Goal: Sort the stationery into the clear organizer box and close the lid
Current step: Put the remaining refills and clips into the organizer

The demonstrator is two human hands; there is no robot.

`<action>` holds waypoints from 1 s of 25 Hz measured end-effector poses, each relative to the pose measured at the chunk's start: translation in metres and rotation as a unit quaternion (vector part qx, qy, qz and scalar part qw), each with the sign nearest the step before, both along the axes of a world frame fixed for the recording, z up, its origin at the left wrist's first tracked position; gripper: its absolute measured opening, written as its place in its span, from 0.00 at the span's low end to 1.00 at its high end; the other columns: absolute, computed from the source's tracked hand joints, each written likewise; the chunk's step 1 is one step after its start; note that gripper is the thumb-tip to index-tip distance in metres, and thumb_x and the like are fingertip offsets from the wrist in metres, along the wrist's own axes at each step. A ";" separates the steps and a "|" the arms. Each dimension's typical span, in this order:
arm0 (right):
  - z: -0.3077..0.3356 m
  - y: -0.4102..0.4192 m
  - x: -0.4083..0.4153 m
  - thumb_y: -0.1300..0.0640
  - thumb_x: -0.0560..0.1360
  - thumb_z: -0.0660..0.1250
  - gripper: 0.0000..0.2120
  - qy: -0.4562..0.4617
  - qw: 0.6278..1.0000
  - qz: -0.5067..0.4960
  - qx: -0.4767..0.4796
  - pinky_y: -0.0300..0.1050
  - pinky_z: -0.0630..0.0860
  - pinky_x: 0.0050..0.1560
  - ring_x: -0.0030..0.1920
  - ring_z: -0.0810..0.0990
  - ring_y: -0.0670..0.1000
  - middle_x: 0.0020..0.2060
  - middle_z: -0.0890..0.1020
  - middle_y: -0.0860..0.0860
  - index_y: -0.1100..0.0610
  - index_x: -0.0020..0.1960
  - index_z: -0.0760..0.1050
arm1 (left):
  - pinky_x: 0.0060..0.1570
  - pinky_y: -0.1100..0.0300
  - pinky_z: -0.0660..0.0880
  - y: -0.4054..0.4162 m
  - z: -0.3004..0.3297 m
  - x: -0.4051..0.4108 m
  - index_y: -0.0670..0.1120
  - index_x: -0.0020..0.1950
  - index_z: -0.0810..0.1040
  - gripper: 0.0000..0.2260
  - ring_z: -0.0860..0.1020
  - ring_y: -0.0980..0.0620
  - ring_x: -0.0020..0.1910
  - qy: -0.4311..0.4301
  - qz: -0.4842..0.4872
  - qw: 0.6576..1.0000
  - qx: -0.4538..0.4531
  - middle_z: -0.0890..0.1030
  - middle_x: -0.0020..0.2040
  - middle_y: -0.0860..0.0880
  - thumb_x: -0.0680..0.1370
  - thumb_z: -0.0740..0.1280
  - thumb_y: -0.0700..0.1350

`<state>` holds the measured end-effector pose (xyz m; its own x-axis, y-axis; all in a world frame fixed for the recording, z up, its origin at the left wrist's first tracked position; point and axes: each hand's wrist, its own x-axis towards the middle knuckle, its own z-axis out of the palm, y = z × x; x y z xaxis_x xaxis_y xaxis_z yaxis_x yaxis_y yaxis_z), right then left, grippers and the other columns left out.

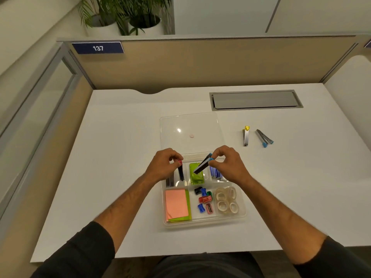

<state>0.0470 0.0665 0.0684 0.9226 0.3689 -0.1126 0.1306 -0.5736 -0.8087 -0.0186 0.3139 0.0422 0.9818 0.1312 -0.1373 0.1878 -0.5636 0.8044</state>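
Nearest, the clear organizer box on the surface holds sticky notes, sharpeners and tape rolls, grouped by compartment. Above the rear compartments, the left hand pinches a red-capped lead case, lowering it end-first, presumably beside its like; the right hand pinches a blue-capped case, tilted. Beyond, the lid lies open. Two cases remain unsorted.

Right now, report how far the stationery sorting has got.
Done: pink sticky notes, small coloured sharpeners and clear tape rolls sit in compartments. In hand: left hand lowers a red-capped tube; right hand holds a blue-capped one. Left: two tubes on the desk, open lid.
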 end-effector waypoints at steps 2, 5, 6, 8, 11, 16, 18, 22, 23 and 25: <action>-0.001 0.002 0.000 0.59 0.69 0.74 0.06 0.005 1.000 -0.004 -0.002 0.36 0.67 0.49 0.52 0.74 0.47 0.46 0.79 0.46 0.52 0.42 0.77 | 0.55 0.55 0.79 0.006 -0.008 0.005 0.52 0.47 0.84 0.07 0.80 0.55 0.48 0.028 -0.003 1.000 0.004 0.82 0.45 0.55 0.73 0.74 0.40; -0.004 0.005 0.001 0.58 0.69 0.74 0.06 0.015 1.000 -0.004 -0.007 0.36 0.67 0.50 0.52 0.74 0.47 0.46 0.79 0.46 0.52 0.43 0.77 | 0.54 0.57 0.79 0.012 -0.020 0.011 0.50 0.47 0.85 0.06 0.79 0.56 0.48 0.067 -0.015 0.998 0.004 0.81 0.45 0.55 0.73 0.73 0.39; -0.005 0.006 0.001 0.58 0.69 0.74 0.06 0.017 1.000 -0.003 -0.007 0.38 0.68 0.50 0.52 0.74 0.47 0.46 0.79 0.46 0.51 0.43 0.77 | 0.53 0.57 0.79 0.014 -0.024 0.013 0.49 0.47 0.85 0.06 0.80 0.56 0.48 0.072 -0.020 0.997 -0.002 0.82 0.45 0.55 0.73 0.73 0.39; -0.008 0.011 0.004 0.57 0.69 0.74 0.07 0.020 1.000 -0.002 -0.007 0.41 0.69 0.52 0.52 0.74 0.48 0.46 0.79 0.45 0.50 0.42 0.77 | 0.53 0.59 0.78 0.017 -0.031 0.016 0.49 0.47 0.85 0.06 0.80 0.57 0.47 0.079 -0.037 0.996 -0.008 0.82 0.45 0.55 0.73 0.73 0.39; -0.009 0.018 0.007 0.57 0.69 0.74 0.06 0.029 1.000 -0.005 -0.007 0.41 0.70 0.52 0.52 0.75 0.47 0.46 0.79 0.46 0.50 0.42 0.77 | 0.54 0.61 0.77 0.019 -0.039 0.022 0.48 0.48 0.84 0.06 0.80 0.59 0.48 0.098 -0.059 0.993 0.001 0.82 0.46 0.55 0.74 0.72 0.39; -0.014 0.031 0.010 0.56 0.69 0.74 0.07 0.036 0.999 0.017 -0.019 0.42 0.71 0.54 0.53 0.75 0.47 0.47 0.80 0.45 0.49 0.42 0.77 | 0.47 0.61 0.76 0.019 -0.048 0.025 0.47 0.50 0.83 0.08 0.80 0.54 0.46 0.136 -0.092 0.982 0.095 0.83 0.48 0.51 0.77 0.66 0.37; -0.017 0.039 0.010 0.57 0.69 0.74 0.06 0.040 0.999 0.024 -0.026 0.41 0.70 0.54 0.53 0.74 0.47 0.48 0.80 0.45 0.50 0.42 0.78 | 0.47 0.59 0.76 0.018 -0.051 0.025 0.47 0.51 0.83 0.08 0.79 0.53 0.46 0.138 -0.104 0.975 0.138 0.82 0.49 0.51 0.78 0.65 0.38; -0.023 0.056 0.010 0.55 0.68 0.75 0.07 0.057 0.996 0.040 -0.050 0.40 0.69 0.53 0.54 0.73 0.46 0.49 0.79 0.46 0.48 0.42 0.78 | 0.46 0.56 0.76 0.018 -0.055 0.025 0.48 0.50 0.83 0.07 0.78 0.51 0.46 0.121 -0.108 0.968 0.192 0.79 0.48 0.51 0.79 0.66 0.40; -0.024 0.060 0.010 0.55 0.68 0.75 0.07 0.059 0.996 0.044 -0.057 0.41 0.69 0.52 0.54 0.73 0.46 0.49 0.79 0.47 0.48 0.41 0.77 | 0.46 0.55 0.77 0.019 -0.055 0.024 0.48 0.49 0.83 0.07 0.78 0.51 0.46 0.120 -0.105 0.968 0.196 0.79 0.48 0.51 0.78 0.66 0.40; -0.025 0.067 0.012 0.54 0.68 0.74 0.07 0.057 0.994 0.055 -0.075 0.41 0.68 0.52 0.54 0.72 0.46 0.49 0.79 0.46 0.48 0.42 0.77 | 0.47 0.53 0.78 0.021 -0.056 0.024 0.49 0.49 0.84 0.08 0.78 0.50 0.45 0.122 -0.111 0.965 0.202 0.80 0.48 0.51 0.78 0.66 0.40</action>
